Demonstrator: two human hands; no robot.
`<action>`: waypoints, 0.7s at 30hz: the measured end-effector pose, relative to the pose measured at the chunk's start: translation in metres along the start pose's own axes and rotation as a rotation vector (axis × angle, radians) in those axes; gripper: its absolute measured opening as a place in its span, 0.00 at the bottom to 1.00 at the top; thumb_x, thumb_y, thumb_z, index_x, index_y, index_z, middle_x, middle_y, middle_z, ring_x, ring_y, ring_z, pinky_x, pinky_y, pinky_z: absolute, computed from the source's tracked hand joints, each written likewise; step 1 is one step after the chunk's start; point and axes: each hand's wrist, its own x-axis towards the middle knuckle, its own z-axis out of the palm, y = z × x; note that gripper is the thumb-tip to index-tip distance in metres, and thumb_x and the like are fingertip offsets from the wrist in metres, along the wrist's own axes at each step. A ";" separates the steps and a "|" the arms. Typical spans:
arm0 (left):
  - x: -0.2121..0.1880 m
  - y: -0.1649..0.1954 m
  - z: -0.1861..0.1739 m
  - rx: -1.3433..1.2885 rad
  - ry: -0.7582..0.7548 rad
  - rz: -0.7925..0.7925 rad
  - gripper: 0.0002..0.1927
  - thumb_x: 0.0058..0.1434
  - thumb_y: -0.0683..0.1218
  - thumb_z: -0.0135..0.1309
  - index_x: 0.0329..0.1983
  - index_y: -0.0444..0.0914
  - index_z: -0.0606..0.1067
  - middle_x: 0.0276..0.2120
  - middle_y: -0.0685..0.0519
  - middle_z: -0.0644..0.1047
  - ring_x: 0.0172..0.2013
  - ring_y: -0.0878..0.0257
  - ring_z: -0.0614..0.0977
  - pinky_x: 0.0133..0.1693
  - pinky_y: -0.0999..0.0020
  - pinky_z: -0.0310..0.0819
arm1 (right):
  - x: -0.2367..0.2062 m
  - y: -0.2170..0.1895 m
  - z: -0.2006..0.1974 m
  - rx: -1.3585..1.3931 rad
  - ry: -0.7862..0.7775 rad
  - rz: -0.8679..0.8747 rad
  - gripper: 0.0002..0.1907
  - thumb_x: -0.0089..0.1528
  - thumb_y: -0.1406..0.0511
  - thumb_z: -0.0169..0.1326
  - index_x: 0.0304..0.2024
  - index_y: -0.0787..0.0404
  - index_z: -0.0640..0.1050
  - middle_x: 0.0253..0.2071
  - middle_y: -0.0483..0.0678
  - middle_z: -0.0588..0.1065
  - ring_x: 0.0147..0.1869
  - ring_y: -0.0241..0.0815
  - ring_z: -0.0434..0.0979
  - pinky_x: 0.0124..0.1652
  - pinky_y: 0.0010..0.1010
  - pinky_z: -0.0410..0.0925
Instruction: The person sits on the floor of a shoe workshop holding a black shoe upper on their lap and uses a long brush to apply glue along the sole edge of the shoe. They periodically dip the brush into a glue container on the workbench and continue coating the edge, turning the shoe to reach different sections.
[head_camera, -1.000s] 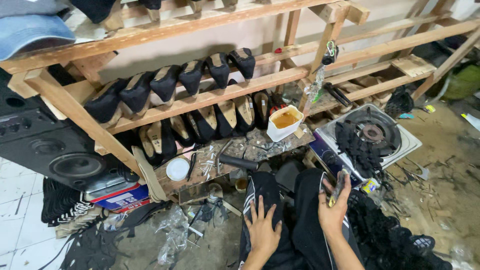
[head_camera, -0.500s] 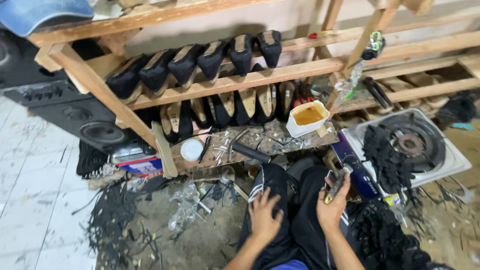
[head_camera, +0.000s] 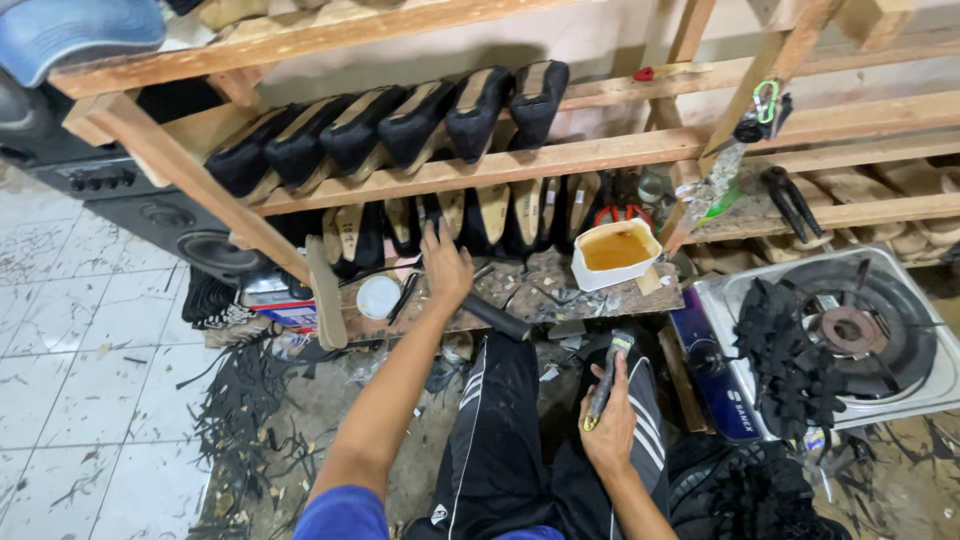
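My left hand (head_camera: 445, 268) stretches forward over the low wooden workboard (head_camera: 560, 295), fingers spread, right at the lower row of black shoes with tan soles (head_camera: 490, 215); it holds nothing that I can see. My right hand (head_camera: 612, 428) rests on my right knee, closed around a thin knife-like tool with a dark handle (head_camera: 606, 380). A black cylindrical handle (head_camera: 495, 317) lies on the board just right of my left wrist. An upper row of black shoes (head_camera: 400, 125) leans on the wooden rack above.
A white tub of amber glue (head_camera: 615, 252) stands on the board at right. A gas stove (head_camera: 850, 335) with black cut pieces on it sits at far right. A round white lid (head_camera: 378, 296) and a speaker (head_camera: 170, 225) are at left. Black scraps litter the floor.
My left hand has lifted off my left knee and reached forward to the lower shoe row. The right hand stays on the knee with the tool. The view has shifted left.
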 end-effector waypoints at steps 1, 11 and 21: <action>0.012 0.002 0.007 0.068 0.001 -0.023 0.39 0.56 0.43 0.57 0.71 0.30 0.61 0.69 0.32 0.59 0.67 0.34 0.61 0.63 0.38 0.59 | 0.001 0.002 -0.002 0.002 0.008 0.019 0.44 0.57 0.74 0.53 0.75 0.59 0.53 0.52 0.55 0.80 0.40 0.60 0.81 0.39 0.44 0.72; 0.051 -0.010 0.015 0.134 -0.076 -0.199 0.23 0.66 0.52 0.56 0.59 0.36 0.71 0.62 0.31 0.66 0.60 0.34 0.67 0.55 0.35 0.63 | -0.002 0.020 -0.026 -0.039 0.080 0.051 0.44 0.59 0.75 0.52 0.76 0.58 0.53 0.51 0.55 0.80 0.37 0.55 0.82 0.36 0.40 0.72; -0.064 -0.032 -0.015 -0.984 0.164 -0.402 0.22 0.74 0.50 0.46 0.61 0.27 0.73 0.53 0.48 0.79 0.51 0.63 0.77 0.56 0.71 0.68 | -0.003 0.025 -0.028 -0.044 0.090 0.056 0.44 0.57 0.76 0.52 0.75 0.59 0.53 0.49 0.55 0.81 0.35 0.48 0.82 0.37 0.36 0.73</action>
